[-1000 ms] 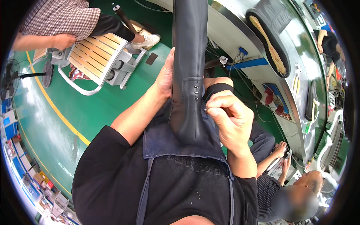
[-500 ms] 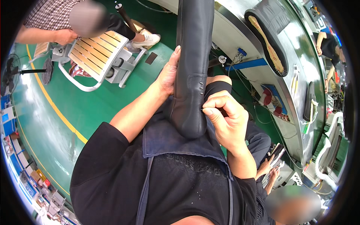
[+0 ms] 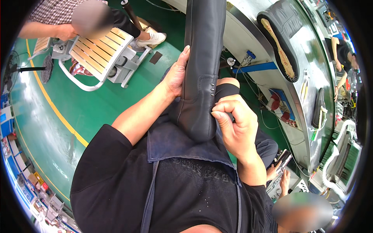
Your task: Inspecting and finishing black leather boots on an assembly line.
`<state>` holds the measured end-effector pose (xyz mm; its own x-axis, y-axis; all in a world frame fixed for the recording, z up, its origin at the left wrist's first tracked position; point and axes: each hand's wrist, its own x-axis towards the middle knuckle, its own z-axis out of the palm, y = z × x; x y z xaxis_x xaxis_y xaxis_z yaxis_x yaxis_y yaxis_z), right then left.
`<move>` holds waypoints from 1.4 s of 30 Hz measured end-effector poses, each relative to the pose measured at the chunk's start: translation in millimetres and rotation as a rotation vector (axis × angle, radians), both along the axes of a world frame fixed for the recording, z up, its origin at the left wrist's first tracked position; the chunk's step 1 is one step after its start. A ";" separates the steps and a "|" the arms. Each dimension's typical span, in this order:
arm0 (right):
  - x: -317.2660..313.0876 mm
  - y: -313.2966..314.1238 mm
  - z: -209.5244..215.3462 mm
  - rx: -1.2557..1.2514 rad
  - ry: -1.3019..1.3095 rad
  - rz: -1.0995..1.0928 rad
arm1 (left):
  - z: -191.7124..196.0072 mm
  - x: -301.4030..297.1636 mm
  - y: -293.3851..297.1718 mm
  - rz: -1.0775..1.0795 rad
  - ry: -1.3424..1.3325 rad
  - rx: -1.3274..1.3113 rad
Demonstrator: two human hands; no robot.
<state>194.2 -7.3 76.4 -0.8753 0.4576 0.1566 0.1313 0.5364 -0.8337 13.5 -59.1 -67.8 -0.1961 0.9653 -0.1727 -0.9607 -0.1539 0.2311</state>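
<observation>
A tall black leather boot (image 3: 202,58) stretches away from my lap, its rounded heel end towards me. My left hand (image 3: 176,75) is closed against the boot's left side, thumb showing and the other fingers hidden behind it. Several small metal pieces (image 3: 212,89) stick out in a short row along the stitched seam on the right side. Just below that row, my right hand (image 3: 237,122) pinches thumb and forefinger together at the seam. Whatever sits between those fingertips is too small to name. A dark blue apron (image 3: 182,143) lies under the heel.
Another black boot (image 3: 289,39) lies on the metal workbench (image 3: 311,93) at right, sole showing, with a wooden-handled brush (image 3: 278,48) along it. A slatted seat (image 3: 101,50) and a seated person are at upper left. Another person's hands (image 3: 285,180) hold something at lower right.
The boot has shifted slightly right. My right fingertips have stayed at the seam, and the thin tip that showed at them is no longer visible. The left hand keeps its hold.
</observation>
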 end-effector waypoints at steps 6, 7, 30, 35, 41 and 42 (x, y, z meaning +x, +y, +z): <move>-2.7 2.7 -8.1 0.337 0.113 0.124 | -12.9 -1.6 0.4 0.019 0.107 -0.038; -1.5 2.4 -11.8 0.338 0.111 0.118 | -15.7 -0.8 0.5 0.013 0.106 -0.037; 134.3 265.1 -39.0 0.939 -0.329 -0.828 | -18.8 -3.4 -5.4 -0.013 -0.068 0.005; 178.3 348.0 -91.1 0.947 -0.671 -1.039 | -65.6 -12.0 -2.9 0.090 0.024 -0.192; 160.4 348.0 -90.3 0.639 -0.555 -0.997 | -47.9 -13.4 -16.6 -0.016 0.016 0.013; 145.2 345.1 -83.1 0.748 -0.655 -1.090 | -51.5 -15.3 -21.3 -0.006 -0.001 0.006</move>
